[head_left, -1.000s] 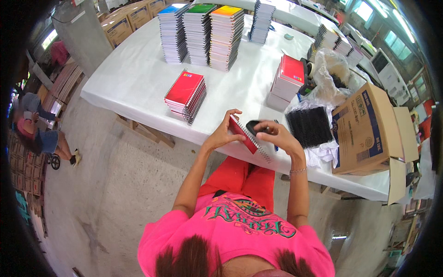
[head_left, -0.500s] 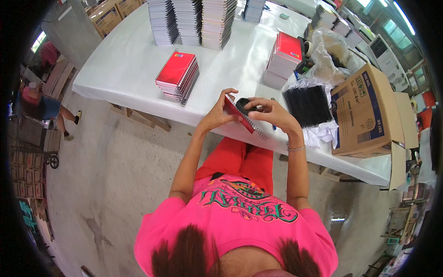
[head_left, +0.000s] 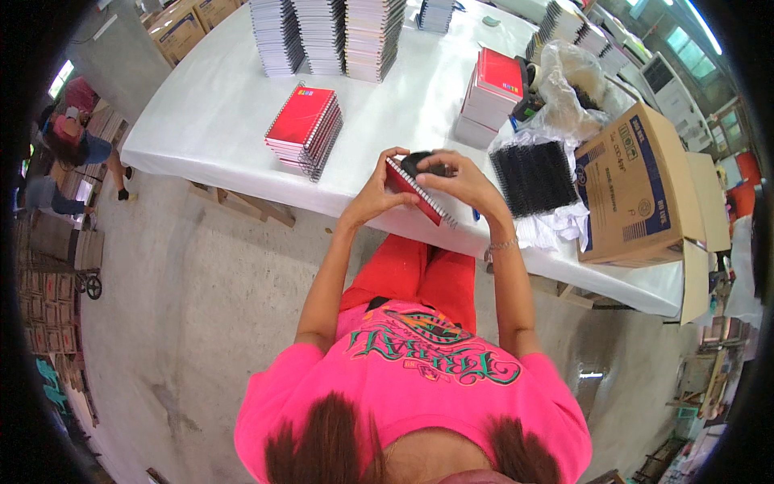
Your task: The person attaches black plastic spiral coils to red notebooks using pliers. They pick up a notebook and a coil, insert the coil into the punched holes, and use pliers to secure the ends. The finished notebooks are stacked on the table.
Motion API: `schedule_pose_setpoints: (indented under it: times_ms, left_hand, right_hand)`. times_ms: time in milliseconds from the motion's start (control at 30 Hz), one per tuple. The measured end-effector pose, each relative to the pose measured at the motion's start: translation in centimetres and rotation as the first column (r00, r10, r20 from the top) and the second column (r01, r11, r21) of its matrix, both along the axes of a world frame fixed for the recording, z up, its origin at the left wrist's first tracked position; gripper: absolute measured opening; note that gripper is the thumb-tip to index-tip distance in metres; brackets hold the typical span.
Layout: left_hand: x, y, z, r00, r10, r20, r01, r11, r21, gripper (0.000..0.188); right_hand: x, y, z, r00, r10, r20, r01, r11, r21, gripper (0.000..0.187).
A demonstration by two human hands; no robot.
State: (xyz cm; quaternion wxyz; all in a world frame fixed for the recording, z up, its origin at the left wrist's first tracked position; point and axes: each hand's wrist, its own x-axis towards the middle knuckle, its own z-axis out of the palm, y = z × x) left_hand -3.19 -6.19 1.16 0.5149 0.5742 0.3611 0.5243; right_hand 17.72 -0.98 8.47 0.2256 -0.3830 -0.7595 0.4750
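Observation:
In my left hand [head_left: 377, 192] is a small red-covered notebook [head_left: 419, 202], held tilted at the table's front edge, with fingers behind it and the thumb on its front. A wire-like spiral coil [head_left: 433, 208] runs along its upper right edge, and a short end sticks out past the lower corner. My right hand [head_left: 461, 184] is curled over that edge, its fingers around a black rounded object [head_left: 415, 164]; its exact kind is partly hidden by the fingers. Left of my hands is a stack of red spiral notebooks [head_left: 302, 121]. On the right lies a pile of black spiral coils [head_left: 534, 179].
Taller red-covered stacks [head_left: 490, 89] stand beyond my right hand. Tall bound stacks [head_left: 371, 36] line the table's far side. An open cardboard box [head_left: 637, 189] sits at the right, by a clear plastic bag [head_left: 572, 81]. Other people [head_left: 81, 145] are at the far left.
The notebook's coil sticks out less past the lower corner. My right hand and the black object have shifted slightly up and left. At the far left a second person has come into view.

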Motion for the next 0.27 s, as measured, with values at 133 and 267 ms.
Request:
schedule_pose_setpoints:
  times_ms: [133, 267]
  left_hand:
    - [1.3, -0.3, 0.4, 0.984, 0.178, -0.024, -0.179, 0.983, -0.040, 0.070]
    - [1.4, -0.6, -0.5, 0.933, 0.350, 0.085, -0.341, 0.934, -0.105, 0.059]
  right_hand:
    - [0.6, 1.9, -4.2, 0.952, -0.253, -0.174, 0.268, 0.961, 0.070, 0.053]
    - [4.5, 1.9, -5.9, 0.906, -0.423, 0.035, 0.396, 0.873, 0.284, 0.049]
